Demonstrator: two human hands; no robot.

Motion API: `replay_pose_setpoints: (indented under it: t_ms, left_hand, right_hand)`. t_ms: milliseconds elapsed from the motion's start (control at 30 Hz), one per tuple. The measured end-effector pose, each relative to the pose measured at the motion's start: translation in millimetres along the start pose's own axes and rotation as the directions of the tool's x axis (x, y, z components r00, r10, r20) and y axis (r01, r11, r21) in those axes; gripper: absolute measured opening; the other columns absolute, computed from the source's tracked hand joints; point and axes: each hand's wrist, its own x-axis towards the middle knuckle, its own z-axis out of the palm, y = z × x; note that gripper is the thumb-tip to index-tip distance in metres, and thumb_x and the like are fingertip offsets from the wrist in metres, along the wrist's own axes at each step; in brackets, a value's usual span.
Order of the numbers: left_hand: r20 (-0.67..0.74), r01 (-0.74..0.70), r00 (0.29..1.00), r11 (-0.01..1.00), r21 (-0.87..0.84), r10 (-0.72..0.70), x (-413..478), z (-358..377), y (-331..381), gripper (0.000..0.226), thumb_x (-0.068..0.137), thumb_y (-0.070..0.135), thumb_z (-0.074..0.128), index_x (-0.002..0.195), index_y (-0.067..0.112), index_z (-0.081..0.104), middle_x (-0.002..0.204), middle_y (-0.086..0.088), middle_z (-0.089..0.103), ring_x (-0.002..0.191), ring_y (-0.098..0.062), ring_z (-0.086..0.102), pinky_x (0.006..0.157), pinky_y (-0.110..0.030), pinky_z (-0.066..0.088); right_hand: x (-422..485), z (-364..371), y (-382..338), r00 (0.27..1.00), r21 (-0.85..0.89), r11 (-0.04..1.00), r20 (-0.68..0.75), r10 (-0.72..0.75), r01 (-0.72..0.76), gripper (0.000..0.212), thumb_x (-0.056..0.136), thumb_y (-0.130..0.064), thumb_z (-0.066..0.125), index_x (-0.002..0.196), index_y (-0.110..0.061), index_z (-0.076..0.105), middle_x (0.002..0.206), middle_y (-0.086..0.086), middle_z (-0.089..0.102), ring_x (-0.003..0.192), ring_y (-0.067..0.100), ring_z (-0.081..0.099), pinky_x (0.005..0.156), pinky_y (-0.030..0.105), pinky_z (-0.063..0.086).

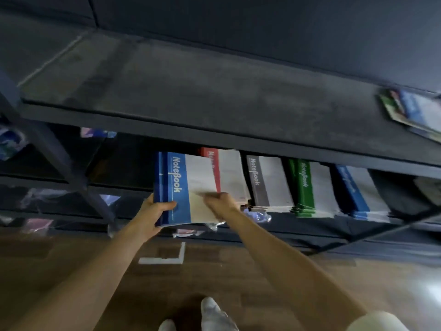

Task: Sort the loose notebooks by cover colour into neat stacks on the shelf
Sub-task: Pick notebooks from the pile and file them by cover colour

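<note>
Blue-and-cream glossy card is covering the notebook [176, 187], a thin, light thing likely to flex and slip, so its stiffer bound side is looking like the safest hold. The left hand [155, 211] is gripping that near corner, thumb curling over the cover. The right hand [219, 201], blurred, is curling at the near edge; whether it is pinching, I cannot tell. Beyond the right hand, a red stack [229, 173], grey stack [269, 185], green stack [307, 187] and blue stack [358, 189] are lying flat on the dark shelf [298, 225].

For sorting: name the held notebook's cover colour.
Blue and white notebook, head view.
</note>
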Motion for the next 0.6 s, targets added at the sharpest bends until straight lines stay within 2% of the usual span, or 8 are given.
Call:
replay_pose_setpoints:
  t_ms: [67,200,300,367,433,467,533,600]
  left_hand:
    - [0.022,-0.008,1.000,1.000,0.009,0.008,5,11,1,0.043,0.087,-0.002,0.059,0.123,0.018,0.048,0.103,-0.005,0.058,0.091,-0.023,0.054,0.085,-0.041,0.042]
    - [0.139,-0.033,0.990,0.998,0.056,0.025,6,45,-2,0.046,0.090,0.002,0.058,0.133,0.010,0.045,0.119,-0.014,0.056,0.098,-0.027,0.053,0.082,-0.040,0.043]
    - [0.216,0.002,0.976,0.994,0.113,-0.027,0,76,-8,0.036,0.093,0.019,0.058,0.127,0.016,0.048,0.117,-0.007,0.056,0.100,-0.024,0.053,0.075,-0.038,0.047]
    - [0.271,0.046,0.959,0.987,0.157,-0.088,-1,95,-16,0.045,0.088,0.031,0.065,0.127,0.016,0.049,0.124,-0.003,0.056,0.111,-0.026,0.054,0.088,-0.043,0.048]
    - [0.318,0.068,0.940,0.980,0.185,-0.125,-4,116,-24,0.040,0.087,0.030,0.066,0.122,0.018,0.051,0.122,0.002,0.053,0.114,-0.023,0.050,0.097,-0.042,0.042]
    - [0.340,0.066,0.931,0.979,0.192,-0.130,-10,126,-26,0.032,0.089,0.023,0.064,0.117,0.020,0.051,0.116,0.002,0.053,0.109,-0.021,0.049,0.092,-0.038,0.042]
    - [0.383,0.053,0.915,0.979,0.195,-0.125,-16,147,-32,0.031,0.089,0.008,0.061,0.116,0.019,0.050,0.110,-0.003,0.055,0.099,-0.022,0.051,0.078,-0.032,0.043]
    - [0.408,0.023,0.907,0.980,0.199,-0.105,-23,166,-35,0.035,0.089,0.002,0.060,0.119,0.015,0.050,0.110,-0.007,0.057,0.094,-0.023,0.054,0.068,-0.031,0.044]
  right_hand:
    - [-12,-2,3,0.995,0.055,0.998,-0.098,-0.003,0.008,0.034,0.088,-0.025,0.059,0.115,-0.005,0.062,0.092,0.007,0.064,0.081,0.020,0.061,0.061,0.022,0.042]
    - [-36,-33,21,0.953,0.070,0.997,-0.296,0.058,-0.039,0.053,0.086,-0.026,0.061,0.132,-0.006,0.045,0.097,0.006,0.056,0.083,0.021,0.052,0.059,0.026,0.041]
    - [-56,-61,43,0.904,0.119,0.990,-0.410,0.119,-0.076,0.049,0.088,-0.022,0.061,0.132,-0.008,0.044,0.100,0.005,0.056,0.085,0.021,0.052,0.065,0.030,0.045]
    - [-70,-79,57,0.863,0.164,0.979,-0.469,0.188,-0.124,0.042,0.088,-0.022,0.061,0.125,-0.007,0.048,0.110,0.009,0.060,0.087,0.022,0.054,0.071,0.032,0.048]
    - [-82,-100,73,0.812,0.228,0.963,-0.529,0.246,-0.144,0.038,0.088,-0.022,0.060,0.121,-0.007,0.050,0.116,0.011,0.060,0.093,0.025,0.057,0.074,0.033,0.049]
    - [-88,-109,80,0.792,0.277,0.951,-0.544,0.275,-0.140,0.037,0.088,-0.021,0.059,0.121,-0.006,0.051,0.116,0.011,0.060,0.095,0.026,0.058,0.073,0.032,0.049]
    - [-97,-128,93,0.777,0.429,0.896,-0.525,0.348,-0.111,0.035,0.090,-0.020,0.060,0.122,-0.005,0.054,0.112,0.011,0.062,0.090,0.024,0.058,0.069,0.030,0.048]
    - [-105,-144,105,0.794,0.630,0.770,-0.418,0.442,-0.097,0.036,0.091,-0.020,0.062,0.122,-0.004,0.054,0.106,0.011,0.060,0.084,0.023,0.059,0.063,0.030,0.050]
